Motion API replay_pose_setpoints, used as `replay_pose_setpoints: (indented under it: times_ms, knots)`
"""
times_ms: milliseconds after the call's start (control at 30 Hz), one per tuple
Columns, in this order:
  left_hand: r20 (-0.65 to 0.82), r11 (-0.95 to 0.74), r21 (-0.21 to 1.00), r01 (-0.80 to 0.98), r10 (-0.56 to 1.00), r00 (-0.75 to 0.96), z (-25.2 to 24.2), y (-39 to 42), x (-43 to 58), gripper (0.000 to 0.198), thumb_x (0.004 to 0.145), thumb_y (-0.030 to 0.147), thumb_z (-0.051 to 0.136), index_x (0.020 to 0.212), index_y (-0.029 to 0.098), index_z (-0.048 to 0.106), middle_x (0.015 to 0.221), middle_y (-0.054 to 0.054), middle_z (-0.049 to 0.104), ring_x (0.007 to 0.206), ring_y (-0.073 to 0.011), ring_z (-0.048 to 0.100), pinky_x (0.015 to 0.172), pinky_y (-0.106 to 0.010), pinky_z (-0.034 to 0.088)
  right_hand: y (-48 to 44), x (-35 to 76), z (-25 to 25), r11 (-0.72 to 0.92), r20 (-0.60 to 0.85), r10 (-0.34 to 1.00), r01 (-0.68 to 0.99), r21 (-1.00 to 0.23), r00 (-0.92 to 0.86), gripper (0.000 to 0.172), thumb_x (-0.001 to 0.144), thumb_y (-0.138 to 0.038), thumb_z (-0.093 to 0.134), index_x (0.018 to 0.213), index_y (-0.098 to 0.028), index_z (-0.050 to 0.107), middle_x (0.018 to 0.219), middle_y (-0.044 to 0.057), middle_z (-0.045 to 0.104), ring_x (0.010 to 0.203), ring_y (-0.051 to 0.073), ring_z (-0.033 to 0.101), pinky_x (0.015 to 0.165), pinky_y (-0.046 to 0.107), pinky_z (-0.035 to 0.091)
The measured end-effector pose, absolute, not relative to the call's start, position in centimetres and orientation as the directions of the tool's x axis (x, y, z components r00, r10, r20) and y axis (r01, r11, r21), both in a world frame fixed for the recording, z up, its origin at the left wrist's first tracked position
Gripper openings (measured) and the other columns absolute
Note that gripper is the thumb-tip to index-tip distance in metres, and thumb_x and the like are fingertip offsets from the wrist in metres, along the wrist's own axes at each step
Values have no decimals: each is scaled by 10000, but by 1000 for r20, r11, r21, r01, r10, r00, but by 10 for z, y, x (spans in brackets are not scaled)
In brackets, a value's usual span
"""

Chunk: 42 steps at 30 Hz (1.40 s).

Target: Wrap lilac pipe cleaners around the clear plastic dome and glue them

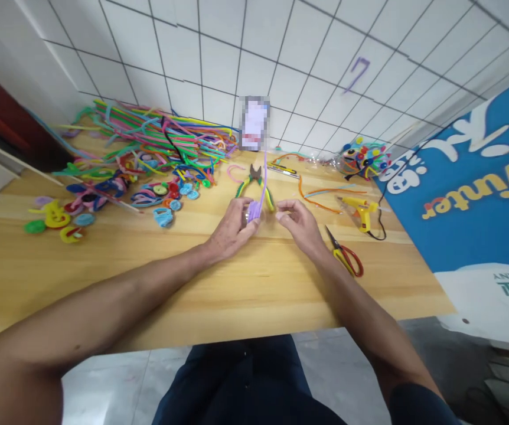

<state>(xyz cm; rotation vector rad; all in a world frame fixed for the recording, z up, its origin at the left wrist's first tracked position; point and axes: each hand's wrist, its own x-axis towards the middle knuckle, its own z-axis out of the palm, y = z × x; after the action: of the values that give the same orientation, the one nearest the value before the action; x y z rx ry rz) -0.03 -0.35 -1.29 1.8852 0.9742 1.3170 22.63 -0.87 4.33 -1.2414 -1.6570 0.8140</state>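
Note:
My left hand (235, 227) is closed around a coiled purple pipe cleaner (253, 210). A straight end of the pipe cleaner stands up from the coil toward the wall. Something clear or shiny shows beside the coil, too small to make out. To the right, my right hand (297, 223) is apart from the coil, its thumb and fingertips slightly separated with nothing visible between them. Just beyond both hands lie pliers (257, 178) with green and yellow handles, partly hidden behind the coil.
Piles of colourful pipe cleaners (148, 133) and twisted pieces cover the back left. Scissors (346, 255), a yellow glue gun (363, 213), orange pipe cleaners (320, 202) and a bag of colourful bits (365, 159) lie rightward. A blurred phone (254, 123) leans on the tiled wall.

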Motion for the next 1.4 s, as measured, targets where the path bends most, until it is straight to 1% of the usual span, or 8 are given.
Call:
replay_pose_setpoints:
  times_ms: [167, 367, 600, 667, 767, 867, 1100, 1400]
  knots:
    - [513, -571, 785, 240, 816, 265, -6, -4, -2, 406, 1061, 399, 596, 1401, 190, 521, 1362, -141, 626, 1279, -285, 634, 1142, -482, 549, 3, 203, 28, 274, 249, 960, 272, -922, -125, 377, 873, -518, 812, 1124, -252, 720, 1189, 69, 780, 1154, 246, 706, 982, 398, 580]
    - [539, -609, 758, 234, 787, 299, -2, -4, -3, 384, 1095, 410, 602, 1409, 198, 538, 1375, -135, 655, 1293, -282, 636, 1156, -479, 540, 6, 199, 23, 258, 225, 961, 220, -941, -163, 427, 878, -585, 845, 1117, -258, 708, 1167, 67, 776, 1117, 245, 709, 955, 398, 594]
    - [525, -601, 774, 200, 785, 328, -2, -3, -5, 412, 1104, 455, 613, 1432, 221, 525, 1406, -135, 642, 1334, -287, 632, 1186, -505, 532, 5, 190, 19, 273, 243, 956, 193, -943, -165, 394, 917, -558, 813, 1140, -253, 702, 1152, 58, 771, 1071, 228, 726, 947, 382, 611]
    - [527, -601, 778, 182, 782, 333, -4, -2, -6, 441, 1071, 421, 652, 1442, 223, 519, 1412, -137, 633, 1338, -296, 633, 1183, -514, 535, 5, 189, 17, 283, 255, 955, 200, -938, -154, 394, 921, -559, 805, 1149, -256, 698, 1161, 60, 763, 1078, 232, 721, 944, 385, 611]
    - [537, -612, 773, 168, 772, 340, -8, 0, -6, 583, 942, 306, 760, 1458, 224, 502, 1424, -141, 619, 1356, -314, 629, 1172, -524, 544, 4, 189, 15, 287, 262, 955, 202, -937, -141, 392, 923, -561, 797, 1151, -259, 696, 1168, 66, 761, 1089, 239, 715, 928, 387, 611]
    - [545, -622, 765, 170, 764, 346, -11, 2, -7, 670, 852, 226, 780, 1460, 231, 499, 1434, -135, 614, 1375, -319, 618, 1193, -533, 536, 5, 189, 15, 277, 253, 957, 196, -941, -139, 398, 917, -564, 796, 1154, -260, 697, 1183, 71, 766, 1118, 247, 715, 918, 385, 610]
    - [575, -686, 692, 226, 713, 401, -11, 3, -10, 741, 843, 161, 720, 1514, 234, 414, 1477, -156, 577, 1410, -324, 600, 1201, -550, 546, 5, 189, 14, 276, 256, 958, 181, -944, -125, 408, 911, -565, 796, 1151, -253, 688, 1179, 69, 771, 1123, 252, 725, 939, 398, 608]
    - [572, -679, 694, 240, 722, 388, -12, 1, -9, 799, 821, 173, 759, 1535, 245, 407, 1493, -153, 566, 1429, -331, 594, 1204, -547, 550, 4, 188, 12, 296, 280, 954, 190, -936, -109, 426, 911, -595, 802, 1146, -255, 697, 1179, 65, 776, 1130, 252, 726, 924, 390, 610]
